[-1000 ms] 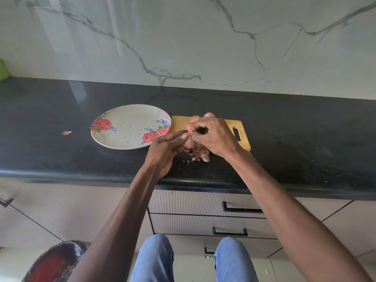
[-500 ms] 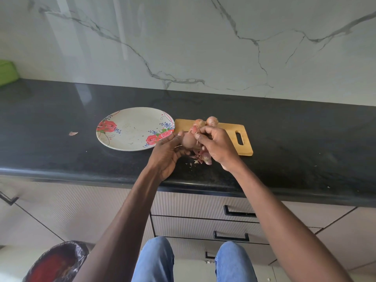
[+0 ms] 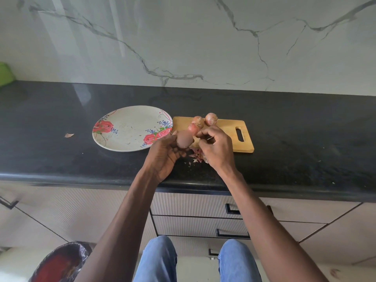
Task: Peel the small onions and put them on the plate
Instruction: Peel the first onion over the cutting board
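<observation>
1. Left hand point(image 3: 162, 157) raised above front of black bench point(image 3: 305, 139), fingers curled round one small onion point(image 3: 184, 139); grip closed on it, onion dark and in shadow.
2. Right hand point(image 3: 215, 147) just beside that onion, fingers curled, thumb and forefinger pinched together; cannot tell what lies between them, perhaps a scrap of skin.
3. Three unpeeled onions point(image 3: 211, 119) clustered on left part of wooden cutting board point(image 3: 230, 129), touching or nearly so.
4. Flowered plate point(image 3: 122, 127) on bench, left of board, edges nearly meeting; bare apart from small specks.
5. Heap of peels point(image 3: 196, 154) on bench under the hands, at board's near left corner.
6. One stray peel point(image 3: 69, 135) well left of plate.
7. Lined bin point(image 3: 59, 263) on floor, lower left.
</observation>
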Motion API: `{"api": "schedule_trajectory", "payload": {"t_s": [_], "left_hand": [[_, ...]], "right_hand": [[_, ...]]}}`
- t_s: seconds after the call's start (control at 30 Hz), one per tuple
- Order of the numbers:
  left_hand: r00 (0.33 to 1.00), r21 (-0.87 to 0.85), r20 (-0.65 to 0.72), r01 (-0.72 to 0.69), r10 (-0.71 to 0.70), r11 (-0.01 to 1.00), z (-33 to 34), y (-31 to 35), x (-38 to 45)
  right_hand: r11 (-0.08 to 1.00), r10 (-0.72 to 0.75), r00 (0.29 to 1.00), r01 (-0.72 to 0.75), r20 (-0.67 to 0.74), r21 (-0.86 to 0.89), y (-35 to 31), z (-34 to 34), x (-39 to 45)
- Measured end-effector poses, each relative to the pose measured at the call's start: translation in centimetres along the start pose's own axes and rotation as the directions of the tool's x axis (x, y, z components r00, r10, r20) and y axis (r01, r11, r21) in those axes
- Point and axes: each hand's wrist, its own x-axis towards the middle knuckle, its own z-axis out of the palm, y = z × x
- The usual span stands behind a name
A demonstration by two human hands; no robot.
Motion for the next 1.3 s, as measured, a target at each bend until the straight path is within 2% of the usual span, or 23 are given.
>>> {"api": "schedule_trajectory", "payload": {"t_s": [0.13, 0.43, 0.6, 0.77, 0.9, 1.0, 1.13, 1.3], "left_hand": [[1.000, 0.026, -0.002, -0.008, 0.008, 1.000, 0.3, 0.1, -0.1], [0.997, 0.099, 0.032, -0.077, 0.074, 0.992, 0.5, -0.3, 0.1], [0.996, 0.147, 0.008, -0.093, 0.093, 0.985, 0.5, -0.4, 0.1], [0.992, 0.172, 0.044, -0.128, 0.122, 0.977, 1.0, -0.2, -0.4], [0.992, 0.200, 0.040, -0.125, 0.120, 0.972, 1.0, -0.1, -0.6], [0.995, 0.175, 0.025, -0.101, 0.098, 0.979, 1.0, 0.0, -0.6], [0.996, 0.138, 0.044, -0.089, 0.083, 0.986, 0.9, 0.0, -0.4], [0.993, 0.165, 0.094, -0.084, 0.069, 0.983, 0.8, 0.1, -0.6]], "right_hand": [[0.993, -0.090, 0.995, 0.093, -0.039, 0.070, 0.1, -0.2, 0.0], [0.990, -0.049, 0.999, 0.046, 0.016, 0.137, 0.1, 0.4, 0.3], [0.993, -0.112, 0.994, 0.112, 0.002, 0.031, -0.2, 0.6, 0.2], [0.971, -0.193, 0.977, 0.204, 0.094, -0.122, -0.1, 1.1, 0.4], [0.977, -0.141, 0.984, 0.156, 0.109, -0.144, 0.4, 1.8, 0.2], [0.994, -0.085, 0.990, 0.092, 0.112, -0.065, 0.0, 1.6, 0.1], [0.995, 0.054, 0.990, -0.065, 0.131, 0.079, -0.1, 1.3, 0.3], [0.977, 0.160, 0.979, -0.176, 0.125, 0.123, -0.4, 0.9, 0.3]]}}
